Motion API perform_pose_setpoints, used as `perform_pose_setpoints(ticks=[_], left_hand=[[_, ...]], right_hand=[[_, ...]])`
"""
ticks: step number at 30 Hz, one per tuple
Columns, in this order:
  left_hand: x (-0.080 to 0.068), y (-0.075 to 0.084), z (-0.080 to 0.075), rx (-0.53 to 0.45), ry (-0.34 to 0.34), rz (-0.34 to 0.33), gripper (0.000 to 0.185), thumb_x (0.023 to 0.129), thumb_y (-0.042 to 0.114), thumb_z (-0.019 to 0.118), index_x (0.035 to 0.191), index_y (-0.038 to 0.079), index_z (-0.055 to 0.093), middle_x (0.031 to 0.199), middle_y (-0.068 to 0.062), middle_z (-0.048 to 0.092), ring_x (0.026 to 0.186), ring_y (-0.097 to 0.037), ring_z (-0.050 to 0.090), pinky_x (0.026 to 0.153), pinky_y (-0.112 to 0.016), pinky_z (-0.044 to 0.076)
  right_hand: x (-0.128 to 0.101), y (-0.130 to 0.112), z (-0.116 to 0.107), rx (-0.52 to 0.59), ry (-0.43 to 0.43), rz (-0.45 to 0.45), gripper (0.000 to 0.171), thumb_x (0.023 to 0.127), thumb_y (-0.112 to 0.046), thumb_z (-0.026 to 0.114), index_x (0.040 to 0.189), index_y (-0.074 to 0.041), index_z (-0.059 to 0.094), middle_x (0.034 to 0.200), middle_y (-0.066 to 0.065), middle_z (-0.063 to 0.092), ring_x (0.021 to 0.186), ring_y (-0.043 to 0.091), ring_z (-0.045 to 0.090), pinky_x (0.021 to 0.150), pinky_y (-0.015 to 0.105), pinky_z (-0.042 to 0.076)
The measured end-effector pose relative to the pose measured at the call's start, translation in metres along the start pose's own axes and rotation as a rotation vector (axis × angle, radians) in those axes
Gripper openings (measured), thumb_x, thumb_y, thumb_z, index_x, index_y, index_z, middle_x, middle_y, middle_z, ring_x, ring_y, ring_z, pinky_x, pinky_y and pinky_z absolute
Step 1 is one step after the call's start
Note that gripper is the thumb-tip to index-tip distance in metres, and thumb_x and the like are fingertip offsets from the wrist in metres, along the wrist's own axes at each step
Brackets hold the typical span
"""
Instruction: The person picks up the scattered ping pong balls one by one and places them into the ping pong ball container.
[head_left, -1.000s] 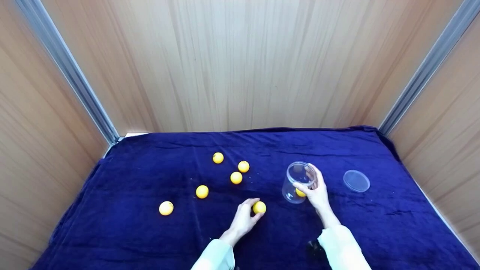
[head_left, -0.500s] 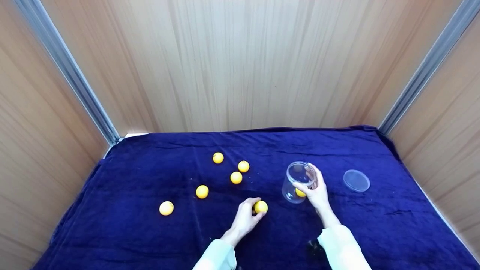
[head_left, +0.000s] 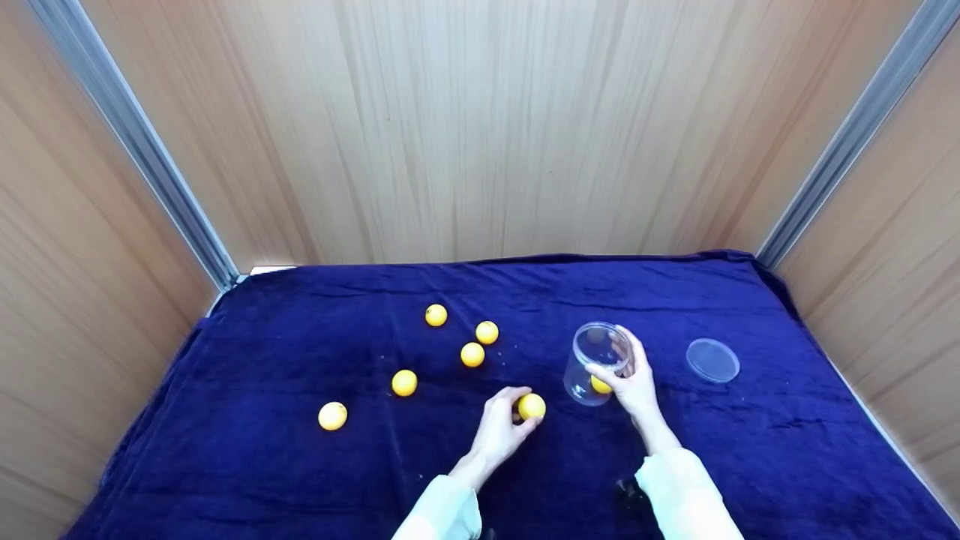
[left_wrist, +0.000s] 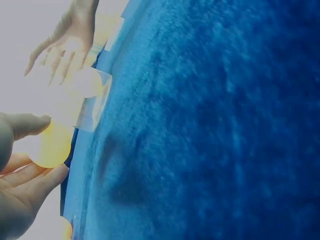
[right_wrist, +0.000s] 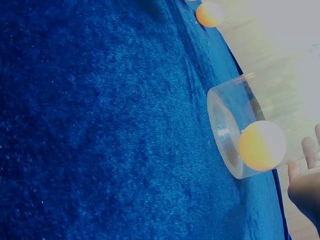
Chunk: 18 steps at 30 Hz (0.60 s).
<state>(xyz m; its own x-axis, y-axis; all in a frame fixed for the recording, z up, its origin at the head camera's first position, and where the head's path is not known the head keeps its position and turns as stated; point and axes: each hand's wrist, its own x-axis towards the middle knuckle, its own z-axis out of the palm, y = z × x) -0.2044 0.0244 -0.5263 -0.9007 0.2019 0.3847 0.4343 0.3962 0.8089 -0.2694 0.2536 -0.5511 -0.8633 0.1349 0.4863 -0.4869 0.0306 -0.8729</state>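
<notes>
**Left hand [head_left: 501,431] pinching a ball [head_left: 532,406], right hand [head_left: 636,382] gripping the jar [head_left: 581,375]**

Cloth-covered bench [head_left: 225,465]: dark blue, velvety, creased. Room: wood-grain panels [head_left: 480,135] on three sides, grey metal posts [head_left: 847,135] at both back corners. Pinched ball: yellow, round, between left thumb and fingers, near the jar on its left, apart from it. Jar: transparent, cylindrical, mouth up; right thumb and fingers curl round its side. Second ball [head_left: 601,385] sits inside. Five loose balls [head_left: 404,383] lie further left. Clear round lid [head_left: 712,361] lies flat, right of the jar. Small dark marks on some loose balls, too small to read.
</notes>
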Motion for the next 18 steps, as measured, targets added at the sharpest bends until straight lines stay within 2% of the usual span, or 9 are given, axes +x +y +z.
perform_pose_setpoints(ticks=[4, 6, 10, 13, 14, 18], left_hand=[[0.003, 0.004, 0.001, -0.026, 0.012, 0.003, 0.037, 0.069, 0.001, 0.071, 0.101, -0.009, 0.058, 0.095, -0.012, 0.060, 0.087, -0.022, 0.058, 0.063, -0.024, 0.051], [0.005, 0.006, 0.001, -0.039, 0.024, 0.011, 0.036, 0.068, 0.001, 0.072, 0.101, -0.008, 0.059, 0.095, -0.012, 0.060, 0.087, -0.023, 0.058, 0.063, -0.025, 0.052], [0.010, 0.010, 0.003, -0.062, 0.049, 0.015, 0.036, 0.068, 0.002, 0.073, 0.101, -0.006, 0.060, 0.095, -0.012, 0.060, 0.086, -0.023, 0.058, 0.062, -0.025, 0.052], [0.014, 0.013, 0.005, -0.078, 0.063, 0.014, 0.036, 0.067, 0.002, 0.073, 0.101, -0.005, 0.060, 0.094, -0.012, 0.060, 0.085, -0.023, 0.058, 0.061, -0.027, 0.052], [0.015, 0.014, 0.005, -0.081, 0.065, 0.012, 0.036, 0.068, 0.002, 0.073, 0.101, -0.005, 0.060, 0.094, -0.012, 0.060, 0.085, -0.023, 0.058, 0.061, -0.028, 0.052], [0.019, 0.020, 0.008, -0.084, 0.067, 0.017, 0.035, 0.068, 0.002, 0.072, 0.101, -0.005, 0.060, 0.093, -0.011, 0.060, 0.084, -0.021, 0.058, 0.061, -0.029, 0.052]], right_hand=[[-0.002, -0.020, 0.007, 0.025, 0.017, 0.019, 0.077, 0.063, 0.003, 0.074, 0.130, 0.001, 0.036, 0.121, 0.021, 0.047, 0.112, 0.031, 0.041, 0.095, 0.028, 0.032], [-0.002, -0.019, 0.007, 0.018, 0.014, 0.015, 0.077, 0.063, 0.003, 0.074, 0.130, 0.000, 0.036, 0.121, 0.020, 0.047, 0.113, 0.029, 0.042, 0.095, 0.027, 0.032], [0.002, 0.010, -0.003, -0.011, -0.010, -0.036, 0.078, 0.064, 0.003, 0.075, 0.131, -0.007, 0.038, 0.122, 0.013, 0.048, 0.113, 0.018, 0.044, 0.094, 0.022, 0.033], [0.004, 0.030, -0.009, -0.039, -0.028, -0.079, 0.078, 0.065, 0.001, 0.075, 0.132, -0.010, 0.037, 0.123, 0.011, 0.048, 0.113, 0.015, 0.044, 0.094, 0.021, 0.034], [0.003, 0.025, -0.009, 0.000, -0.039, -0.081, 0.078, 0.065, 0.001, 0.075, 0.132, -0.010, 0.037, 0.123, 0.011, 0.048, 0.114, 0.017, 0.044, 0.095, 0.022, 0.033], [0.002, 0.018, -0.007, 0.035, -0.038, -0.087, 0.078, 0.065, -0.002, 0.076, 0.132, -0.008, 0.038, 0.123, 0.013, 0.048, 0.114, 0.022, 0.044, 0.096, 0.025, 0.033]])
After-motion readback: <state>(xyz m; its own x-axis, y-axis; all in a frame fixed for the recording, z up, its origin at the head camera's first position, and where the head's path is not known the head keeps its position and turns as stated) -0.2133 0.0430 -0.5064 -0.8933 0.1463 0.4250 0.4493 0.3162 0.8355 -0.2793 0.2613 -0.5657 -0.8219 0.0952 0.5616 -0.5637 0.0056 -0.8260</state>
